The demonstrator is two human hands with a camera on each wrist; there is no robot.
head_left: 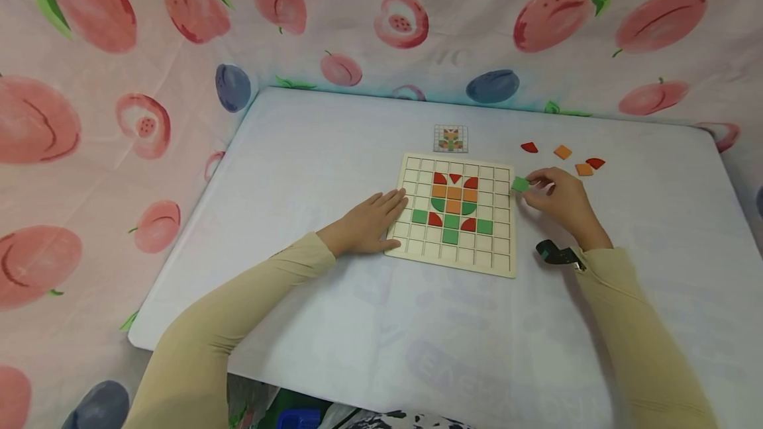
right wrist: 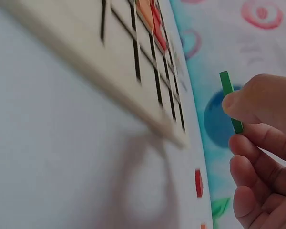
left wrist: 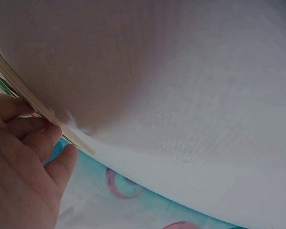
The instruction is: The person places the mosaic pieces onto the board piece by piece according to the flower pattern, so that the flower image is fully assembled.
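A wooden grid board (head_left: 417, 247) lies on the white table, with red, orange and green tiles set in its squares as a flower-like pattern. My left hand (head_left: 369, 222) rests on the board's left edge, fingers extended; in the left wrist view its fingertips (left wrist: 52, 138) lie along the board's rim. Just off the board's right edge, my right hand (head_left: 560, 200) pinches a green square tile (head_left: 520, 184) between thumb and fingers. The right wrist view shows that tile edge-on, raised above the table.
A small pattern card (head_left: 450, 139) lies behind the board. To the right at the back are loose tiles: a red one (head_left: 529, 147), an orange one (head_left: 563, 152), and another orange tile (head_left: 584, 169) beside a second red tile (head_left: 595, 163). A fruit-printed cloth (head_left: 399, 71) hangs behind the table.
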